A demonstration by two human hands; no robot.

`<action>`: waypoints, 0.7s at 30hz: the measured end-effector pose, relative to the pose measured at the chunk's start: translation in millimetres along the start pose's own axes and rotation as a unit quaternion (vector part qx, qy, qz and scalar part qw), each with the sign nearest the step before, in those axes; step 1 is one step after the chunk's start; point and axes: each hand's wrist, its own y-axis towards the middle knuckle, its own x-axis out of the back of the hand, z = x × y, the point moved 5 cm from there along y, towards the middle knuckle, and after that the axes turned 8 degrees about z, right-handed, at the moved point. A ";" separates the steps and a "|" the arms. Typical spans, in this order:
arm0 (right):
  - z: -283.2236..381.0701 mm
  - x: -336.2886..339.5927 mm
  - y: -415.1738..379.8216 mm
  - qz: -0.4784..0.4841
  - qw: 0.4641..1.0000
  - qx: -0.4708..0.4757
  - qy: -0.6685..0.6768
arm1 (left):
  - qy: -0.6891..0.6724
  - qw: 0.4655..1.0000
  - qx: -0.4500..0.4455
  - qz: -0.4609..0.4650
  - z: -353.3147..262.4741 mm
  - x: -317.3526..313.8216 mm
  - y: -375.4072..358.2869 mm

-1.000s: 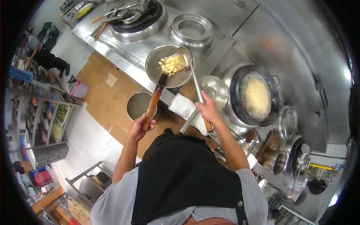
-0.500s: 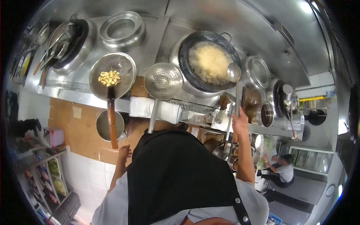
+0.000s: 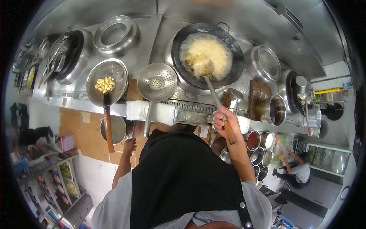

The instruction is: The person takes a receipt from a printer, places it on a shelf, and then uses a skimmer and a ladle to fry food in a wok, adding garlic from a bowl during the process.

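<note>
Right hand (image 3: 225,123): fist closed round the wooden grip of the ladle (image 3: 207,78), thumb on top. The steel shaft runs from the fist toward 11 o'clock; the bowl sits in the foaming oil of the wok (image 3: 207,53), just left of the froth's centre and tilted, partly sunk.

Left hand (image 3: 129,145): low at the apron's edge, fingers loosely curled, holding nothing that I can see. It hangs just to the right of the wooden handle end of the small pan (image 3: 106,81) without touching it. That pan rests on the counter rim with pale cut pieces (image 3: 105,84) heaped at its near side.

Between the pan and the wok, at 12 o'clock from the apron, a perforated skimmer (image 3: 157,81) lies across a folded white cloth (image 3: 152,111), handle toward the person.

Judgement on the stirring: the grip far back on the wood keeps the hand well clear of the froth, which looks right. The bowl would do best moving slowly under the surface, not slapping it, since the oil stands high and bubbles near the wok's rim. The skimmer is near enough for the free hand to take.

At 4 o'clock, a row of small seasoning pots (image 3: 259,147).
</note>
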 end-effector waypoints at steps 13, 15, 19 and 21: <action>-0.3 -69.6 -19.1 0.002 0.995 -0.029 -0.100 | -0.039 0.992 0.114 -0.035 113.8 15.0 -28.8; -3.4 -84.7 -17.6 0.015 0.991 -0.032 -0.132 | -0.051 0.990 0.129 -0.028 145.7 31.1 -30.4; -24.0 -119.5 -4.7 0.032 0.985 -0.057 -0.160 | -0.097 0.985 0.137 -0.037 176.7 47.3 -35.7; -40.8 -134.8 10.5 0.063 0.982 -0.082 -0.160 | -0.116 0.985 0.108 -0.063 175.0 51.2 -39.3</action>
